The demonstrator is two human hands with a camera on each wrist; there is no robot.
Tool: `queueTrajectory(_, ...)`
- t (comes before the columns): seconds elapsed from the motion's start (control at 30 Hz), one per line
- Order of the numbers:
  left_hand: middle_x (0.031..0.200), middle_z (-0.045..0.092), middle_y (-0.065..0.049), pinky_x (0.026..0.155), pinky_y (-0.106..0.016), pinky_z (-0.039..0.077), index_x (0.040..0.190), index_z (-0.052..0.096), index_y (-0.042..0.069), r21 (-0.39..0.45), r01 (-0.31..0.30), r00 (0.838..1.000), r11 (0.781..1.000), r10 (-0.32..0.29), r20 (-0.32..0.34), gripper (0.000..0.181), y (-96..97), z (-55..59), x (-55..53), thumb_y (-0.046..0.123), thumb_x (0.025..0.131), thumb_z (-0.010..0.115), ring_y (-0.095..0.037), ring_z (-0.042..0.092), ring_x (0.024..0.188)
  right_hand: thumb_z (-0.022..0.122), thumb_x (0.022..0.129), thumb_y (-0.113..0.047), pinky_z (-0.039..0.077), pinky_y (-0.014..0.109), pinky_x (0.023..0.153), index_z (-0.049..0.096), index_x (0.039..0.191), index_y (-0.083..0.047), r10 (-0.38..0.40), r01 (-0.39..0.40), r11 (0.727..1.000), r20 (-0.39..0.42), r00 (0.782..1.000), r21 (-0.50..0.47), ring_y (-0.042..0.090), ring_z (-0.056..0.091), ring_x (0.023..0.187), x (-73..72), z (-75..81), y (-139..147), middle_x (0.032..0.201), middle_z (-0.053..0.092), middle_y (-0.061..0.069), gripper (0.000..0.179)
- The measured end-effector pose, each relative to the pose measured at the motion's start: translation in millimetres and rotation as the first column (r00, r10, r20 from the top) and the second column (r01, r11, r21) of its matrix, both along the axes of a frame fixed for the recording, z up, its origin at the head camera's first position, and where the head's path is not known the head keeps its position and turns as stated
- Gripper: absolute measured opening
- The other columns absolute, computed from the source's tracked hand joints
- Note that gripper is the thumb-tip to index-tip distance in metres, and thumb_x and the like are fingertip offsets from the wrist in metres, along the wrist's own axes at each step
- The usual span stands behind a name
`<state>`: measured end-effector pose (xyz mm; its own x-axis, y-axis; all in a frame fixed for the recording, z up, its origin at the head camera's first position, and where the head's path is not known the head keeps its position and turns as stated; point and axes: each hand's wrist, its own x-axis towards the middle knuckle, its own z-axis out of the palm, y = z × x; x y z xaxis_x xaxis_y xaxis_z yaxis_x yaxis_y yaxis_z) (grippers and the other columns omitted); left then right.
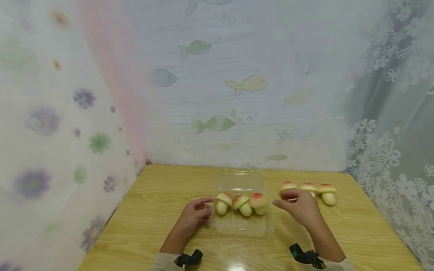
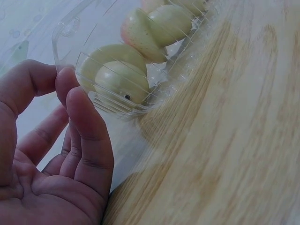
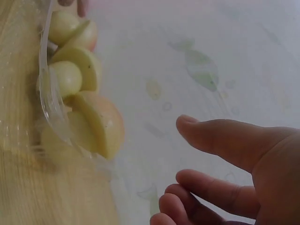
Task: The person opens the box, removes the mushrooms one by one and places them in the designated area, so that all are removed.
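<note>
I see the left hand [image 1: 193, 216] pinching the left rim of the clear box [image 1: 252, 226] between thumb and finger. I judge the plastic thin, light, slick and easily dented, so a gentle rim hold suits it. Its lid [image 1: 239, 181] stands open on the far side. Inside, three mushrooms [image 1: 241, 200] lie side by side, caps away from me; they look smooth, firm and light, apt to roll, and I would take each by its cap. Just right of the box, the right hand [image 1: 303, 207] hangs with thumb and fingers parted, gripping nothing. Beyond it, three loose mushrooms [image 1: 327, 192] lie in a row on the wooden table [image 1: 162, 201]; that hand partly blocks my head view of them. Farthest right hangs a flowered lace curtain [image 1: 390, 154].
</note>
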<state>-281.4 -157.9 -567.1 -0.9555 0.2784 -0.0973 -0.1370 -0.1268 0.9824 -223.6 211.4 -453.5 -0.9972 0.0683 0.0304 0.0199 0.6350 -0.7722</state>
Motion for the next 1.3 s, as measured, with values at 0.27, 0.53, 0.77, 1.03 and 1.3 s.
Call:
queueTrajectory(0.27, 0.098, 0.068, -0.001, 0.064, -0.025, 0.057, 0.14, 0.061, 0.0, 0.003, 0.01, 1.0, 1.0, -0.01, -0.017, 0.049, 0.1, 0.0, 1.8, 0.004, 0.092, 0.073, -0.01, 0.067, 0.076, 0.086, 0.084, -0.035, 0.058, 0.039, 0.07, 0.079, 0.113, -0.009, 0.046, -0.049, 0.994, 0.034, 0.998, 0.101, 0.027, 0.067, 0.098, -9.5, -7.4, -23, 0.111, 0.072, 0.012, 0.04)
queueTrajectory(0.53, 0.098, 0.069, -0.001, 0.065, -0.026, 0.057, 0.14, 0.061, 0.001, 0.003, 0.011, 1.0, 1.0, -0.011, 0.001, 0.051, 0.2, 0.1, -0.6, 0.005, 0.092, 0.074, -0.01, 0.067, 0.076, 0.088, 0.082, -0.031, 0.057, 0.041, 0.069, 0.081, 0.107, -0.007, 0.062, -0.066, 0.983, 0.028, 0.998, 0.169, 0.024, 0.068, 0.093, -16.9, -14.5, -35, 0.106, 0.074, 0.008, 0.035)
queueTrajectory(0.77, 0.098, 0.068, -0.001, 0.064, -0.026, 0.058, 0.139, 0.062, 0.001, 0.005, 0.003, 1.0, 1.0, -0.003, -0.001, 0.05, -0.5, 0.5, -0.9, 0.005, 0.091, 0.075, -0.01, 0.067, 0.075, 0.088, 0.081, -0.027, 0.054, 0.036, 0.063, 0.08, 0.111, -0.008, 0.06, -0.064, 0.978, 0.029, 0.998, 0.199, 0.021, 0.065, 0.081, -20.1, -17.4, -38, 0.102, 0.072, 0.008, 0.036)
queueTrajectory(1.03, 0.098, 0.069, -0.001, 0.065, -0.025, 0.058, 0.14, 0.061, 0.001, -0.007, 0.011, 1.0, 1.0, -0.011, -0.012, 0.05, -0.9, 1.9, -1.2, 0.005, 0.092, 0.075, -0.01, 0.068, 0.076, 0.087, 0.081, -0.025, 0.049, 0.035, 0.06, 0.079, 0.106, -0.011, 0.056, -0.064, 0.968, 0.039, 0.998, 0.244, 0.018, 0.06, 0.076, -18.8, -20.2, -42, 0.097, 0.069, 0.004, 0.03)
queueTrajectory(1.3, 0.099, 0.069, -0.002, 0.065, -0.026, 0.057, 0.141, 0.062, 0.003, -0.013, 0.012, 1.0, 1.0, -0.011, 0.01, 0.051, -1.4, 2.7, -0.1, 0.006, 0.092, 0.075, -0.011, 0.067, 0.076, 0.087, 0.081, -0.037, 0.032, 0.026, 0.045, 0.071, 0.068, -0.018, 0.014, -0.043, 0.918, 0.077, 0.997, 0.394, 0.008, 0.042, 0.052, -19.1, -17.0, -56, 0.062, 0.055, -0.01, 0.028)
